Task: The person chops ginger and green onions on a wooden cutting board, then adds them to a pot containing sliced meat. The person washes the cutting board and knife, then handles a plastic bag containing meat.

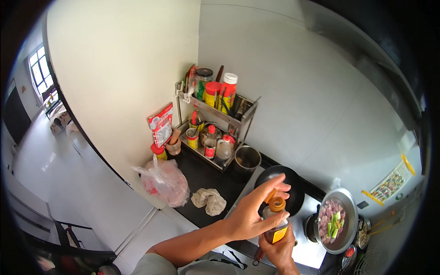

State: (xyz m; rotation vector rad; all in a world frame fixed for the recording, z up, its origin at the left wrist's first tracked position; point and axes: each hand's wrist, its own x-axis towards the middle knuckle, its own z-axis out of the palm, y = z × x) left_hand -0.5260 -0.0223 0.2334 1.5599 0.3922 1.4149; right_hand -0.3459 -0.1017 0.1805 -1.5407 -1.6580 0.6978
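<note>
A small bottle (pixel 277 231) of dark liquid, with an orange flip cap standing open, is held upright before me. My right hand (pixel 279 245) grips its lower part, beside the yellow label. My left hand (pixel 257 209) is around the bottle's top, its thumb across the neck and its fingers behind the raised cap; how firmly it holds is hard to tell. Behind the hands lies a black wok (pixel 288 185) on the gas stove (pixel 311 256). To the right, a metal basin (pixel 348 220) holds cut raw meat with green scallion pieces on top.
A two-tier metal rack (pixel 220 115) carries seasoning bottles and jars. Near it are a steel pot (pixel 248 158), a mortar with pestle (pixel 174 147), a plastic bag (pixel 166 182) and a crumpled cloth (pixel 209 201). Small dishes (pixel 363 233) stand beyond the basin.
</note>
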